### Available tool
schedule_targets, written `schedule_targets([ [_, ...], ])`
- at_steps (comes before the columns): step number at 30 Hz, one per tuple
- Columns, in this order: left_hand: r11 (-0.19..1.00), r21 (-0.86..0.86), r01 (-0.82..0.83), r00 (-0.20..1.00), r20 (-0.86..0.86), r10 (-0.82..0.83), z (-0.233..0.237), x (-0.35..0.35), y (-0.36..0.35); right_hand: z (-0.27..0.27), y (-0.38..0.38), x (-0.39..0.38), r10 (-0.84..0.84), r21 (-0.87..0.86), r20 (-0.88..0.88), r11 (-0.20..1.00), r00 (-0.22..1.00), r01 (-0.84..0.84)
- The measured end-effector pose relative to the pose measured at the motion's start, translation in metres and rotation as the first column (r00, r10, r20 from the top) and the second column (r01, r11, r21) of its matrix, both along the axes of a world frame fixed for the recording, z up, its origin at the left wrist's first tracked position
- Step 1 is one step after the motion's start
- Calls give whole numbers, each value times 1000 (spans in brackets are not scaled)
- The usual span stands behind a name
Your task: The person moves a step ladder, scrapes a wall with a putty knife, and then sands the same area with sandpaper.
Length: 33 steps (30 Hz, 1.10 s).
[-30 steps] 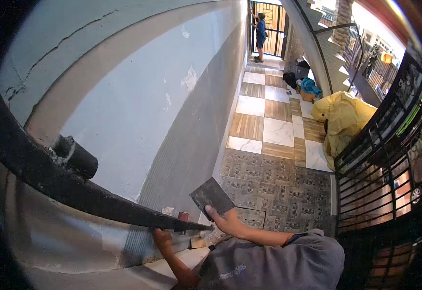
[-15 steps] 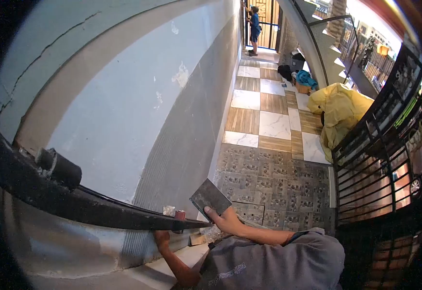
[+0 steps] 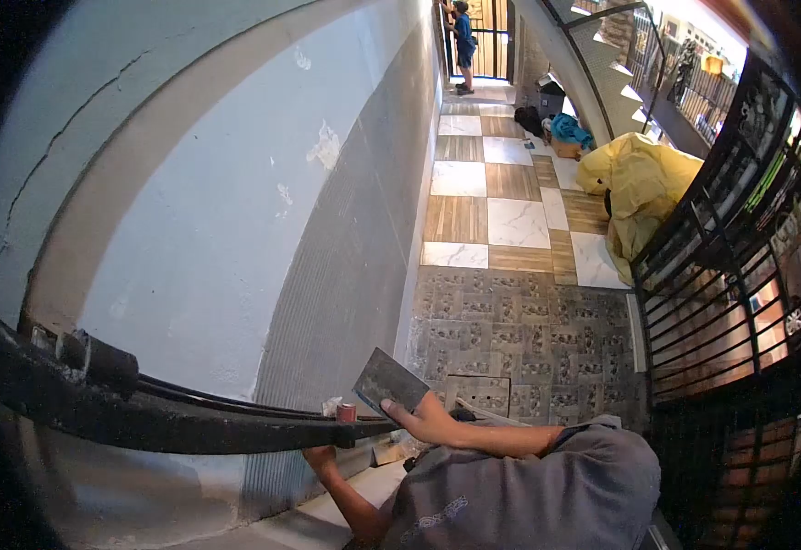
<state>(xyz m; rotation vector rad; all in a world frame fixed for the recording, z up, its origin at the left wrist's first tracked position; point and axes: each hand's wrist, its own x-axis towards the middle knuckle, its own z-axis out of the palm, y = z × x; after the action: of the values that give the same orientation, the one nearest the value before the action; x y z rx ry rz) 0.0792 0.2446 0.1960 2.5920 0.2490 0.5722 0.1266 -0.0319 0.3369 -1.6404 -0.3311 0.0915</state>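
My right hand (image 3: 419,417) grips a dark, flat rectangular plate (image 3: 389,380), thumb on its upper face and the other fingers hidden beneath. The plate is tilted and stands apart from the grey wall (image 3: 235,183), above the end of a dark metal beam (image 3: 189,426). My left hand (image 3: 321,456) is lower down, just under that beam; its fingers are mostly hidden, so what it touches does not show. A small reddish cylinder (image 3: 346,412) sits on the beam between the hands, with a pale lump (image 3: 331,405) beside it.
Patterned dark tiles (image 3: 529,339) cover the near floor, with white and wood-look tiles (image 3: 518,223) beyond. A yellow cover (image 3: 643,183) lies by the black railing (image 3: 703,302) at right. Stairs (image 3: 593,64) rise behind it. Another person (image 3: 464,46) stands at the far gate.
The view has shifted slightly, moving the far floor and person up and left. My right hand still holds the plate, now slightly lower in view. My left hand appears slightly further right.
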Motion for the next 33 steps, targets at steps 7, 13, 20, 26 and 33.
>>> schedule_targets([
  [7, 860, -509, 45, 998, -8, -57, -104, 1, 53, 7, 1, 2, 41, 28, -45, 999, 998, -40],
  [13, 710, -704, -16, 1000, -9, 14, -112, 2, 60, 8, -1, 6, 12, 69, -34, 998, 999, -9],
  [20, 965, -255, -55, 967, 226, 115, -48, 11, 9, -2, 0, 13, -12, 68, -6, 998, 1000, 12],
  [26, 959, -266, -95, 984, 121, 132, -117, 10, 53, 5, -1, 14, -28, 99, 2, 995, 1000, 27],
  [33, 976, -116, -183, 948, 243, 206, -66, 5, 15, 1, -2, 13, -4, 79, -28, 997, 1000, 7],
])
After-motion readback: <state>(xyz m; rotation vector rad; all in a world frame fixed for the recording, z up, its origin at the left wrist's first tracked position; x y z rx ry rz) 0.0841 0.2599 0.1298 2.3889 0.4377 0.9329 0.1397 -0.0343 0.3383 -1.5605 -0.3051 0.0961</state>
